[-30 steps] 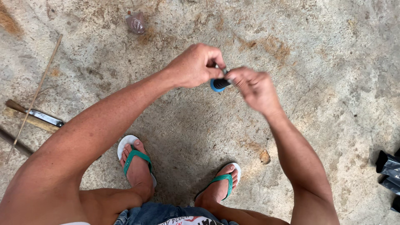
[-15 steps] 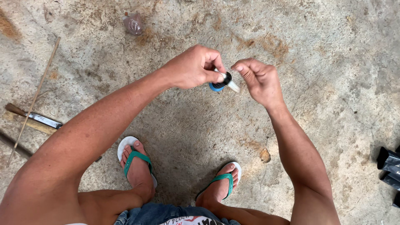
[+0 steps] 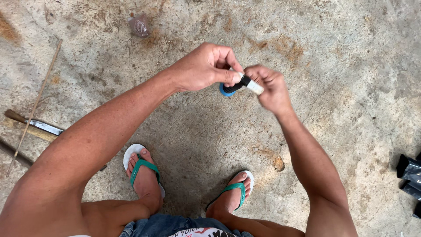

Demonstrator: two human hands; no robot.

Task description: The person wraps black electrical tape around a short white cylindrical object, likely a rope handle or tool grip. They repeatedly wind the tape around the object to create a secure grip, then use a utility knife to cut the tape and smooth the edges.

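Black and blue is what I read on the small object (image 3: pixel 231 87) pinched between both hands out over the concrete floor (image 3: pixel 351 87). From the head view, the only 1 I have, the left hand (image 3: pixel 204 68) is curled tight, thumb pressed down on the black part, with a blue round edge showing just under it. The right hand (image 3: pixel 269 85) meets it from the right, fingers closed narrow around a pale, whitish end piece (image 3: pixel 255 86) that sticks out of the black part. I can't tell whether that piece is a cap, a strip or a nozzle; it is small and partly covered.

My worry is the grip. Both hands hold with fingertips only, well above the floor, so if the pale piece gives suddenly, 1 part could jump free and drop to the rough concrete between the 2 green flip-flops (image 3: pixel 142 169), near a small stone (image 3: pixel 279 163). Twisting against a thumb that covers most of the object could also make it slip sideways.

At the left edge a knife (image 3: pixel 39 126) lies on the floor beside a thin stick (image 3: pixel 37 98), well apart from the feet; stepping left without looking would be a hazard. Far up lies a crumpled clear wrapper (image 3: pixel 139 25), and black items (image 3: pixel 410 175) sit at the right edge.
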